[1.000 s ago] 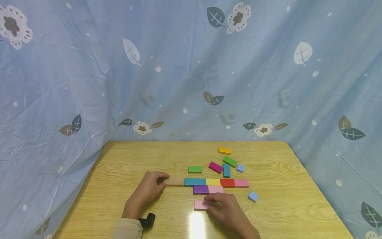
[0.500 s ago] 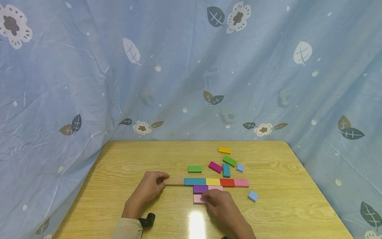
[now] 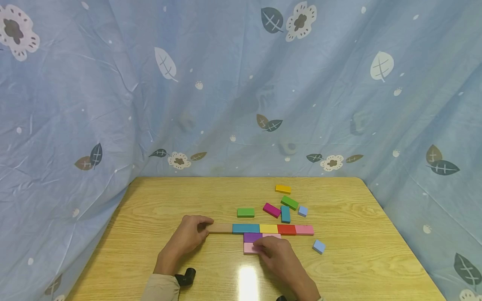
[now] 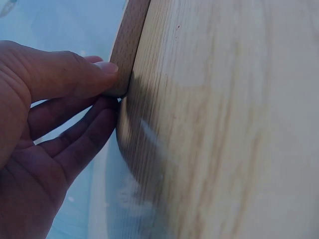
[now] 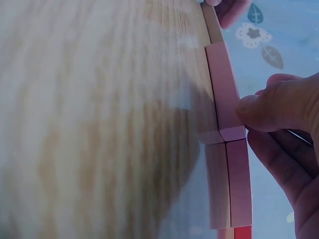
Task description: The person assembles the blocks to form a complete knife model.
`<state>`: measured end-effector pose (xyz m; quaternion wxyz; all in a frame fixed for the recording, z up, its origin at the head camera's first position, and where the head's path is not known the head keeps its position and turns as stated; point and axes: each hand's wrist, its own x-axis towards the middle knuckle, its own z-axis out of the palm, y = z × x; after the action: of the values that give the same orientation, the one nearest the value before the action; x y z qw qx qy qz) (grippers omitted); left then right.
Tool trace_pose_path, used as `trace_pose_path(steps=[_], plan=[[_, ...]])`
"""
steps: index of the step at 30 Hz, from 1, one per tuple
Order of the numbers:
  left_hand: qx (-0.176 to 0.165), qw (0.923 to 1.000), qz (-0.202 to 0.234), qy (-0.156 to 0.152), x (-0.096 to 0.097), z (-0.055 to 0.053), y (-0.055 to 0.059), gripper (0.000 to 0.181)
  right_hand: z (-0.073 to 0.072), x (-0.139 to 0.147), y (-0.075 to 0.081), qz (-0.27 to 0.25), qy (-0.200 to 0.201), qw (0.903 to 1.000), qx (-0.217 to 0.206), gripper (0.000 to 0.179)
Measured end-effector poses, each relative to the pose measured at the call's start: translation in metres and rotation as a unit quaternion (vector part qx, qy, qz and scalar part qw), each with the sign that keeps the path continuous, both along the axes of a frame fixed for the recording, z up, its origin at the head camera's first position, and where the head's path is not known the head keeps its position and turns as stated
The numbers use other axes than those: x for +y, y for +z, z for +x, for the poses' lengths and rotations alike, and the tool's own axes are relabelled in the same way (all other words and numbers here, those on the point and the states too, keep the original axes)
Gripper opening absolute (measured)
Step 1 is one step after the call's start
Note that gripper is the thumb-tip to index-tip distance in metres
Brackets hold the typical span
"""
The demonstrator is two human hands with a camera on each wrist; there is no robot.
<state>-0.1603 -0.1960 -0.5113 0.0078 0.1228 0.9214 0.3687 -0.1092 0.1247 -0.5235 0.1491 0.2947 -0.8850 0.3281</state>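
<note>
Pinching front pink block [image 3: 250,248] w/ R hand [image 3: 281,260], just in front of purple block [image 3: 253,237], prob. touching; pinching left end of tan block [image 3: 221,228] w/ L hand [image 3: 188,236]. Looks approx. midway, w/ blue block [image 3: 246,228], yellow block [image 3: 268,228], red block [image 3: 287,229], rose block [image 3: 304,229] lined up beyond tan block & light-pink block [image 3: 275,235] beside purple block. Left to add, presumably: loose blocks [image 3: 272,210] behind these, plus pale-blue block [image 3: 319,246] off to right.
</note>
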Motion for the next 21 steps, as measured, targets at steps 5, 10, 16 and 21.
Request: trace_pose_path(steps=[5, 10, 16, 21], plan=[[-0.007, 1.0, 0.004, 0.0, 0.0, 0.001, 0.0, 0.032, 0.0, 0.001, 0.001, 0.0, -0.001, 0.9999, -0.014, 0.022], [-0.01, 0.9999, 0.005, 0.002, 0.0, 0.001, -0.001, 0.032, -0.004, 0.009, 0.011, -0.037, 0.009, 0.998, -0.05, 0.024], [-0.012, 0.9999, 0.009, 0.003, -0.001, 0.0, -0.001, 0.032, -0.017, 0.034, 0.033, -0.067, -0.028, 0.9945, -0.076, 0.027], [-0.004, 1.0, 0.004, -0.005, -0.002, 0.0, -0.001, 0.031, -0.027, 0.061, 0.049, -0.087, -0.067, 0.9877, -0.111, 0.029]])
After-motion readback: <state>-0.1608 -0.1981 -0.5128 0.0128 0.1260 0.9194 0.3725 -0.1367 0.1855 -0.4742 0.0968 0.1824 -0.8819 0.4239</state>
